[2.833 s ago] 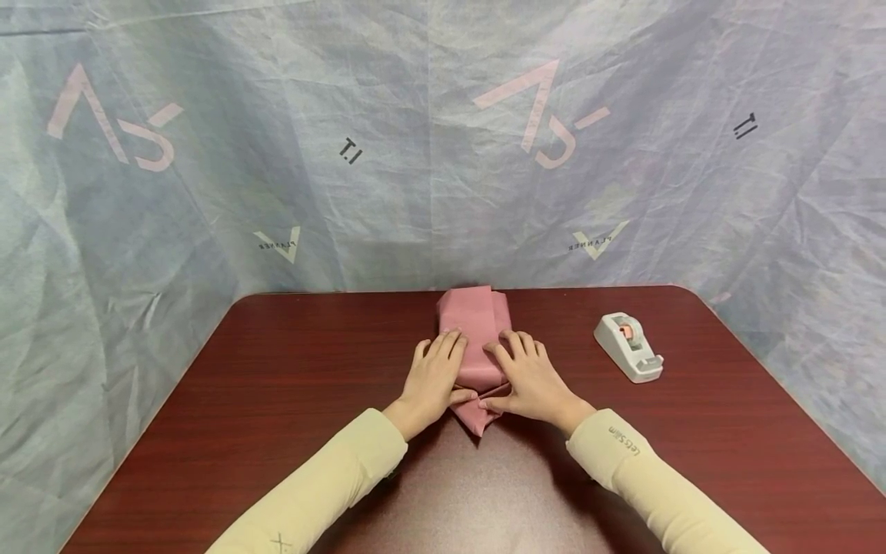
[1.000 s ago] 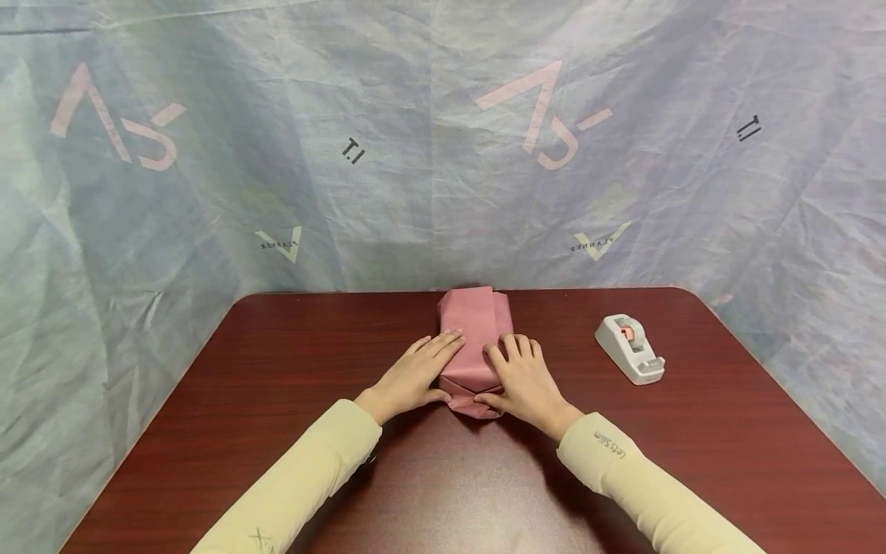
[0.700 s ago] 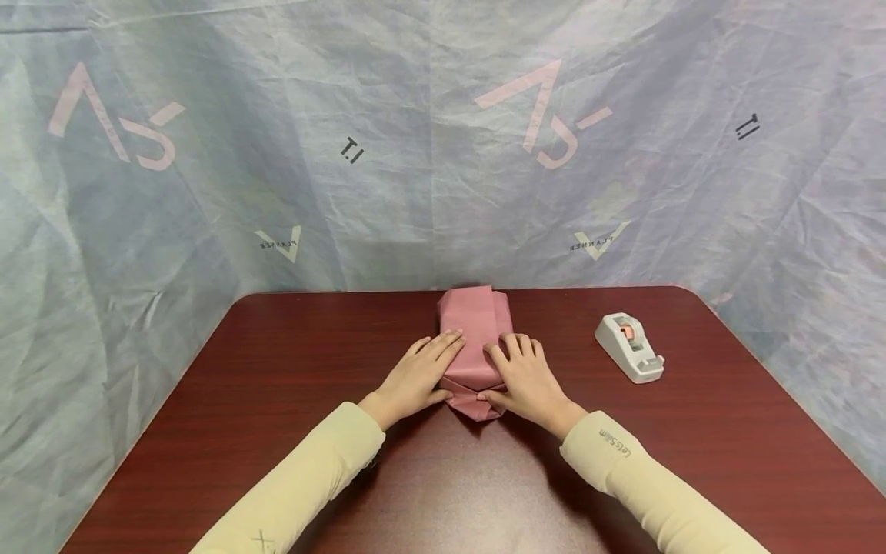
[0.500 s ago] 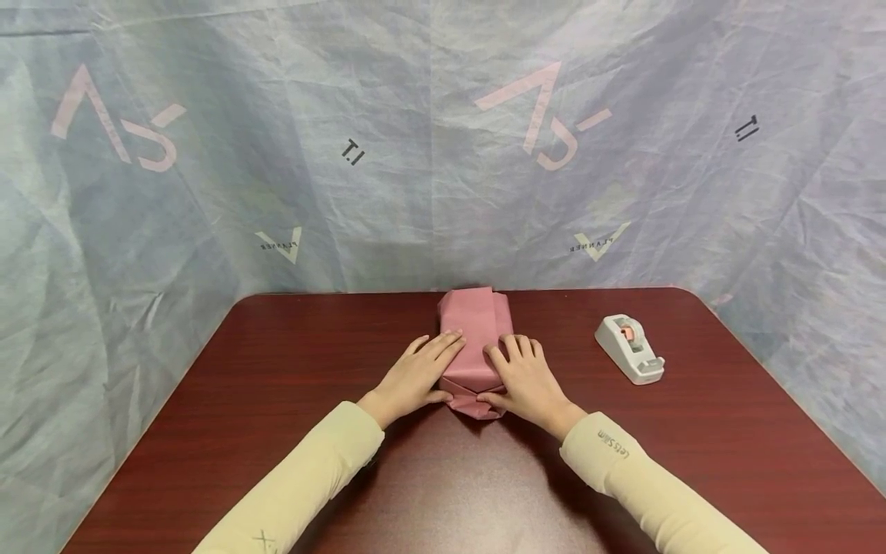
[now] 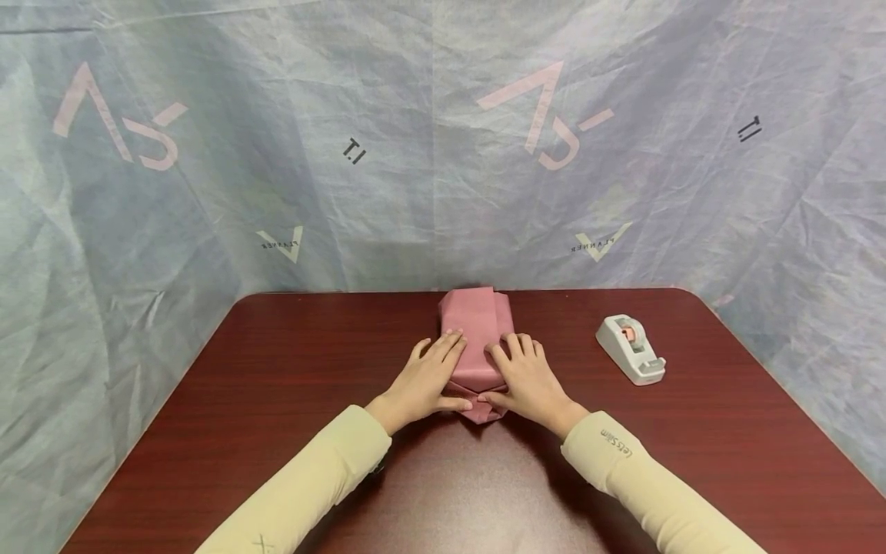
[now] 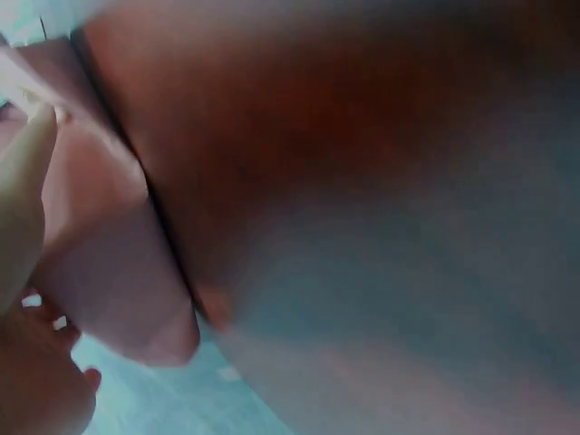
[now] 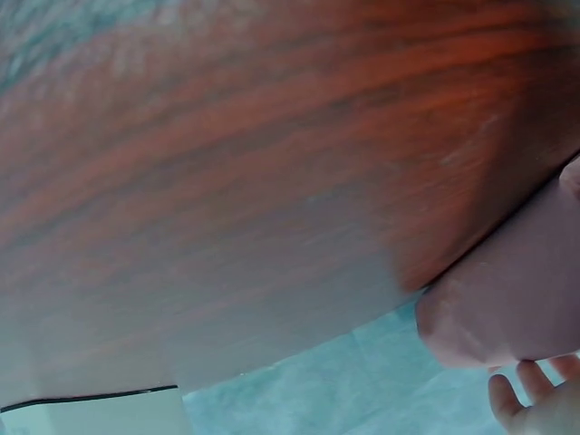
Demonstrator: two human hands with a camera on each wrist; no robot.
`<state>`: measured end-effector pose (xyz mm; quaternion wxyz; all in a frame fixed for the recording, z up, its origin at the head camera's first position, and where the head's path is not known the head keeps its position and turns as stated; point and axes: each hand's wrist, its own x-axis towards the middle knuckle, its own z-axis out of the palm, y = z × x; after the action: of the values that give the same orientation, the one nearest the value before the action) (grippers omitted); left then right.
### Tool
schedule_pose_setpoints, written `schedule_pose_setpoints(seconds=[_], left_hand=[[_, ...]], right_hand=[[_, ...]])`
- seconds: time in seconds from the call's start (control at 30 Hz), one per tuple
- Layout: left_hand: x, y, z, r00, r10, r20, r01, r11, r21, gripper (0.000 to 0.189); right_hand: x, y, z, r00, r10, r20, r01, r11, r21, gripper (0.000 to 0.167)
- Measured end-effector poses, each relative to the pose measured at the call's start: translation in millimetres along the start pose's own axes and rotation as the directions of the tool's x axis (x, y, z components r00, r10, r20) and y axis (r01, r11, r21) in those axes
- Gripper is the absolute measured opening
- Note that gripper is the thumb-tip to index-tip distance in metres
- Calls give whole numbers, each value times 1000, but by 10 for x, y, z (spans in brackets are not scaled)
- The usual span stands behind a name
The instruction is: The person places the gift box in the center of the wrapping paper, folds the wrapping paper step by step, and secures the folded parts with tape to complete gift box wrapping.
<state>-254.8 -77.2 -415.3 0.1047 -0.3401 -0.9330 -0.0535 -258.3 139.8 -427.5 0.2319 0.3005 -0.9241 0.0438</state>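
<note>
A pink paper-wrapped parcel [image 5: 474, 350] lies flat on the dark red wood-grained counter [image 5: 311, 354], around the middle of its width, the far end at the back edge; a seam runs lengthwise along its top, and at the near end a folded flap [image 5: 483, 416] tapers down towards the person.

The left hand [image 5: 418, 385] rests on the parcel's left side, its fingers spread a little and reaching onto the top, its thumb on the near-end paper; the right hand [image 5: 533, 382] lies along the other side, fingers apart and gently bent over the top edge, its thumb too at the folds (the two thumbtips are just beside each other); how firmly either presses is hard to judge, since the left wrist view is badly blurred.

Well apart to the right stands a white tape dispenser [image 5: 633, 360] with an orange-cored roll [image 5: 627, 333]; both arms wear pale cream sleeves [image 5: 304, 485], the right one lettered near the cuff; behind the counter hangs a creased grey-blue cloth [image 5: 388, 85] printed with pink, black and pale yellow marks.
</note>
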Motion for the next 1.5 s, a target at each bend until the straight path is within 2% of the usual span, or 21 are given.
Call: schedule_pose_setpoints(seconds=[0.27, 0.5, 0.63, 0.77, 0.87, 1.0, 1.13, 1.37, 1.5], left_hand=[[13, 108, 30, 997, -66, -30, 70, 989, 130, 111], [45, 155, 31, 993, -106, -54, 112, 985, 128, 103], [73, 193, 39, 987, -141, -82, 151, 981, 124, 96], [92, 227, 51, 981, -158, -116, 177, 970, 169, 97], [101, 241, 61, 979, -155, -133, 181, 961, 208, 100], [107, 251, 64, 979, -141, -145, 171, 961, 219, 100], [114, 254, 61, 980, -139, -140, 167, 961, 221, 101], [117, 269, 47, 981, -161, -108, 181, 959, 219, 101], [119, 277, 59, 980, -163, -114, 184, 960, 213, 102]], right_hand=[[3, 8, 5, 999, -19, -29, 19, 1000, -19, 77], [-15, 3, -21, 1000, -1, 4, 0, 1000, 23, 76], [-32, 18, -66, 1000, -19, 16, 18, 999, 46, 76], [-55, 39, -105, 998, -37, 48, 34, 998, 53, 80], [-84, 36, -124, 997, -37, 75, 34, 999, 41, 87], [-121, -5, -141, 996, -16, 88, 13, 999, 45, 94], [-137, -61, -153, 996, 13, 86, -18, 998, 56, 100], [-168, -126, -152, 993, 26, 116, -23, 999, -23, 113], [-173, -134, -157, 993, 25, 113, -22, 999, -28, 114]])
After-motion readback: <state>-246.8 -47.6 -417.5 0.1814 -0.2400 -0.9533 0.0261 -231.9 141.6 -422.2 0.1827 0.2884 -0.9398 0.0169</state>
